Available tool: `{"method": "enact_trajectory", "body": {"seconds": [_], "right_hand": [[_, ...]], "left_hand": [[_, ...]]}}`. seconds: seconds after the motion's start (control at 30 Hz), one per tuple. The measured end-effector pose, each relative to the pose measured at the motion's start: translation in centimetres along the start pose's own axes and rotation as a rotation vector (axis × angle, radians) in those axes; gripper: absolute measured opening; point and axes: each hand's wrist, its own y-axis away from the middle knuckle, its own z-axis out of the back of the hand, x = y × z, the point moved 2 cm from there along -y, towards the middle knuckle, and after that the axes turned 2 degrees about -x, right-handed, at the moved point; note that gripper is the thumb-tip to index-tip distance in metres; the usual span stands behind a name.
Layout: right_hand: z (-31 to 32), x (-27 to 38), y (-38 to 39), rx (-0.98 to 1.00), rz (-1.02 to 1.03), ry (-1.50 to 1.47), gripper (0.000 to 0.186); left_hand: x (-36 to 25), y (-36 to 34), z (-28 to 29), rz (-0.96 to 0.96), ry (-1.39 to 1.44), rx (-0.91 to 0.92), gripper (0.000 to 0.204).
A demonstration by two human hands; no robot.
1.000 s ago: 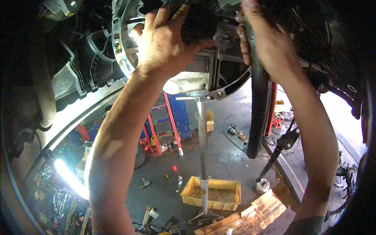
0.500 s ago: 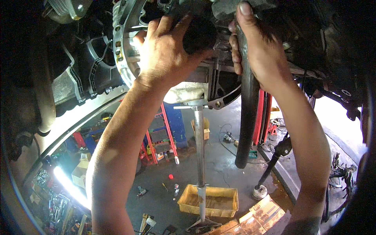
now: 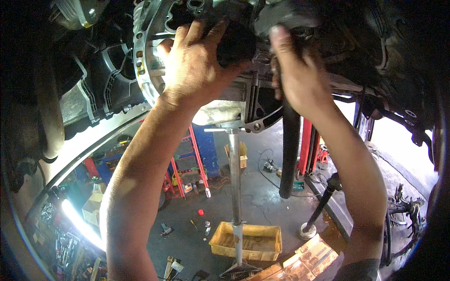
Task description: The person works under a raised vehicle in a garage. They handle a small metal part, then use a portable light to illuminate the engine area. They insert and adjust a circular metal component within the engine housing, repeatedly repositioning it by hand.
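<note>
Overhead, my left hand (image 3: 194,65) is closed about a dark rounded piece (image 3: 236,44) whose kind I cannot make out, held up by the metal housing. A pale round casing flange (image 3: 140,56) with holes along its rim is just left of that hand. My right hand (image 3: 302,79) grips a hammer by its dark handle (image 3: 290,154), high up below the head. The blurred grey hammer head (image 3: 288,14) is at the top, to the right of the dark piece, and the handle hangs down past my palm. A metal support pole (image 3: 235,178) stands under the housing.
On the floor below, a yellow bin (image 3: 269,255) surrounds the pole's lower part, with flattened cardboard (image 3: 311,257) beside it. A lit tube lamp (image 3: 83,225) and loose tools lie at lower left. Red ladder-like frame (image 3: 199,157) and red post (image 3: 307,145) stand behind.
The hammer and my right hand have shifted slightly left and down, blurred by motion. My left hand stays on the dark piece, and the whole view has shifted a little.
</note>
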Motion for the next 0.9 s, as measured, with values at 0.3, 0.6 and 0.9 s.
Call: {"method": "enact_trajectory", "body": {"seconds": [0.3,0.6,0.9], "right_hand": [[-0.5,0.2,0.7,0.001,-0.092,-0.091,0.072],[-0.6,0.4,0.4,0.044,-0.198,-0.069,0.075],[-1.3,-0.1,-0.3,0.060,-0.087,-0.061,0.065]], "left_hand": [[0.1,0.1,-0.1,-0.006,-0.014,-0.021,0.083],[0.3,0.1,-0.3,-0.026,-0.013,-0.059,0.084],[0.6,0.3,-0.4,-0.045,0.016,-0.076,0.086]]}}
